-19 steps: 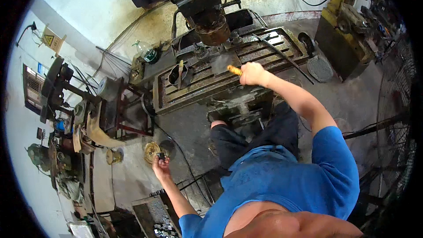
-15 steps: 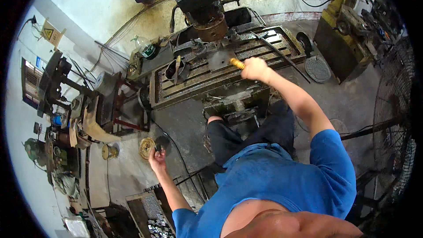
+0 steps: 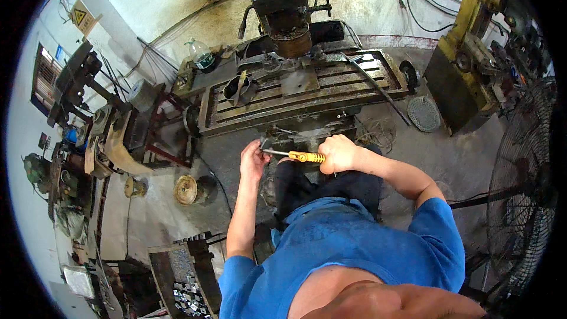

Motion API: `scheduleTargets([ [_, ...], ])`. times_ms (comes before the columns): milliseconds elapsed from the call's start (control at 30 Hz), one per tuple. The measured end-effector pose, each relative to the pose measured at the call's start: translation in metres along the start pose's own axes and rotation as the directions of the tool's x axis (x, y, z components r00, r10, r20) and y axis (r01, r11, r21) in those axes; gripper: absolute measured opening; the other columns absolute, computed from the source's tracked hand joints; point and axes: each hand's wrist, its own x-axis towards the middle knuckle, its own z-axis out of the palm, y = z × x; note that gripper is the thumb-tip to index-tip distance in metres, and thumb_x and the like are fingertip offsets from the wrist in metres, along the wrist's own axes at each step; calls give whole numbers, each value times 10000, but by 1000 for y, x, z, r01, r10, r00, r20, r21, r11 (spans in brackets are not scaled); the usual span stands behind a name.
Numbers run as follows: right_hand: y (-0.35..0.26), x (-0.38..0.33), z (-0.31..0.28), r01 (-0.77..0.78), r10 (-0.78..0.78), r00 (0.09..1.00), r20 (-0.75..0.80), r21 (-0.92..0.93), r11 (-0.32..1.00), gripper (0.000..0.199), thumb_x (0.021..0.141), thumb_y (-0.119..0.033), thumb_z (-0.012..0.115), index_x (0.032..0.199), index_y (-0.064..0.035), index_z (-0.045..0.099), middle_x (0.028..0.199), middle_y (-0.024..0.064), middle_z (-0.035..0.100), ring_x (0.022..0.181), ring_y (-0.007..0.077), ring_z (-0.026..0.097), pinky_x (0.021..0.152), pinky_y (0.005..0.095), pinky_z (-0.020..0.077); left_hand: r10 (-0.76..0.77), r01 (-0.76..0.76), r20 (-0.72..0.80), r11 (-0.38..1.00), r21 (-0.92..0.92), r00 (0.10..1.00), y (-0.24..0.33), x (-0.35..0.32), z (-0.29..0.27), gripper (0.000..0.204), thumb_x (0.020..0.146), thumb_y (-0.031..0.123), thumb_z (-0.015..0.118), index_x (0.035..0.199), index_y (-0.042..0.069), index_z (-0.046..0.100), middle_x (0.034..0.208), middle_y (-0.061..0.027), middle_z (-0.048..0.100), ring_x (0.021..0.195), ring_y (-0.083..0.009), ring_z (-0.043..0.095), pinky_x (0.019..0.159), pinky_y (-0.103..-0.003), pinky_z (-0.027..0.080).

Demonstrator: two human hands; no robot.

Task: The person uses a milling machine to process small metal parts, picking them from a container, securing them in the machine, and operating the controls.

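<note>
My right hand (image 3: 341,155) is wrapped round a yellow air blow gun (image 3: 307,157) in front of my knees. Its thin metal nozzle points left, with the tip close to my left hand (image 3: 253,158). Between the fingers of that hand is a small dark metal part (image 3: 263,143), mostly hidden by them. Beyond both hands stands the slotted machine table (image 3: 236,114), with a flat metal plate (image 3: 300,81) under the spindle head (image 3: 292,40). A dark pot with a brush (image 3: 240,90) rests on the table's left half.
A long bar (image 3: 378,90) lies across the table's right end and juts past its front edge. At the right stands a large fan (image 3: 520,183). An open box of small metal parts (image 3: 190,298) sits at lower left, near a round tin (image 3: 185,189) on the floor.
My right hand has drawn the air blow gun back from over the table toward my lap. My left hand has risen from the lower left with the small part to meet its nozzle.
</note>
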Motion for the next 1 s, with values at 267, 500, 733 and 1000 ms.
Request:
scheduleTargets([
  [267,12,-11,-14,-31,21,995,101,97,995,321,519,-261,553,705,-14,638,686,223,593,730,374,594,683,417,482,7,-5,-72,1000,27,997,7,15,8,158,786,146,588,890,37,541,599,-29,510,490,-149,510,497,-281,452],
  [500,39,-19,-32,-51,57,997,-48,121,991,282,502,-230,547,671,-16,617,655,229,579,672,391,579,642,425,479,4,4,-39,980,200,999,14,21,32,150,812,156,569,881,24,552,706,-71,599,553,-151,570,410,-228,381],
  [733,61,-18,-33,-45,65,993,-101,188,981,298,527,-273,569,721,-54,621,669,189,595,649,372,579,638,418,480,25,-27,12,959,281,1000,16,58,69,252,809,181,606,906,-39,534,612,-74,545,442,-133,513,418,-234,404],
  [1000,207,52,4,256,192,900,-392,831,495,441,607,-111,562,1017,47,601,874,29,629,763,98,558,739,222,420,439,-382,338,12,924,832,13,144,123,330,659,324,680,837,47,655,740,-148,634,712,-301,618,643,-378,483],
])
